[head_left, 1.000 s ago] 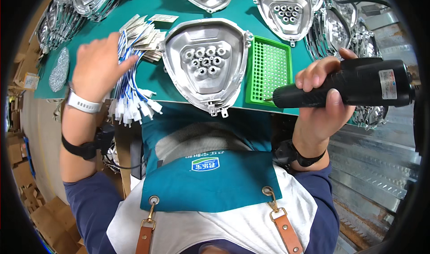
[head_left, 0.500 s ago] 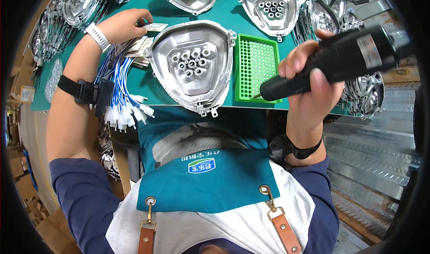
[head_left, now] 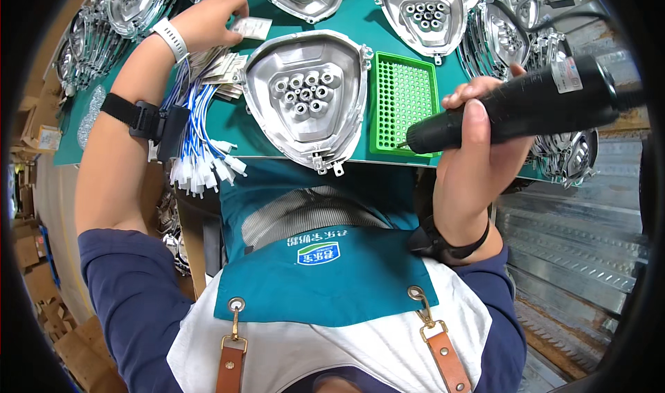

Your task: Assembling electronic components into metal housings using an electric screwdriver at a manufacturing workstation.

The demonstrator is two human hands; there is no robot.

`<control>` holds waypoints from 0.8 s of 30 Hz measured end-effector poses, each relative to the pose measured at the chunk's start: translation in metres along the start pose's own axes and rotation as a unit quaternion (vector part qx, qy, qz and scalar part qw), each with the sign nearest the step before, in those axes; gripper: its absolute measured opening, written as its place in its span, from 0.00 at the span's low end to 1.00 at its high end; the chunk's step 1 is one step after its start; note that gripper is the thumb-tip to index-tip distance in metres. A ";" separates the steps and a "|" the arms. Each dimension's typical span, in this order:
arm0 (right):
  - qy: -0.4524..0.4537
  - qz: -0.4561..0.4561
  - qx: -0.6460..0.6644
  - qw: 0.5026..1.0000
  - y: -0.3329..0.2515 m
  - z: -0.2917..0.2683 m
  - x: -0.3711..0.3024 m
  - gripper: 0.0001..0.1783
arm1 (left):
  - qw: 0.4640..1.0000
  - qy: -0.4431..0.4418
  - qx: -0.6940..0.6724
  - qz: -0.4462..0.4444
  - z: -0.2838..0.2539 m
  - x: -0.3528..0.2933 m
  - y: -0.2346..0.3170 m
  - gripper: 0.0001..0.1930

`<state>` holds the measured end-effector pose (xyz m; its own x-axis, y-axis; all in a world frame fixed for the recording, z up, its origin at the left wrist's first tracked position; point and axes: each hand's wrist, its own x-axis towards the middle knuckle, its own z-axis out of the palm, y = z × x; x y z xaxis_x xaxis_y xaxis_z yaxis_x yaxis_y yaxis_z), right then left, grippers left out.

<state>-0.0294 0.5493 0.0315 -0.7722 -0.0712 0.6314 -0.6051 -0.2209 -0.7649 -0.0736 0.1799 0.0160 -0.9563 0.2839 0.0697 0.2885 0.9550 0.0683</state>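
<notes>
My right hand [head_left: 478,150] grips a black electric screwdriver [head_left: 519,105], its tip pointing left over the near edge of a green perforated tray [head_left: 402,102]. My left hand [head_left: 211,18] reaches far forward and rests its fingers on a small white packet [head_left: 251,27] on the green table. A silver triangular metal housing [head_left: 308,95] with a cluster of round sockets lies in front of me, between the two hands. A bundle of blue and white wires with white connectors [head_left: 201,150] lies under my left forearm.
Two more silver housings [head_left: 426,9] sit at the back of the green table [head_left: 374,26]. Stacks of shiny metal parts [head_left: 104,26] line the left, and others [head_left: 568,150] pile at the right. Small flat packets [head_left: 222,64] lie beside the wires.
My left hand left the wire bundle and stretched forward to the white packet. My right hand swung the screwdriver's tip over the green tray.
</notes>
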 end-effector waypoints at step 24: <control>-0.089 -0.171 0.289 0.938 -0.044 0.039 0.019 0.29 | 0.940 0.313 -0.119 -0.068 0.004 -0.084 0.178 0.21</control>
<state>-0.0098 0.5194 0.0826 -0.4759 -0.0506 0.8780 -0.5657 -0.7468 -0.3497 0.0581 0.3258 0.0181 -0.7911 -0.0169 0.6115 0.2387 0.9118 0.3340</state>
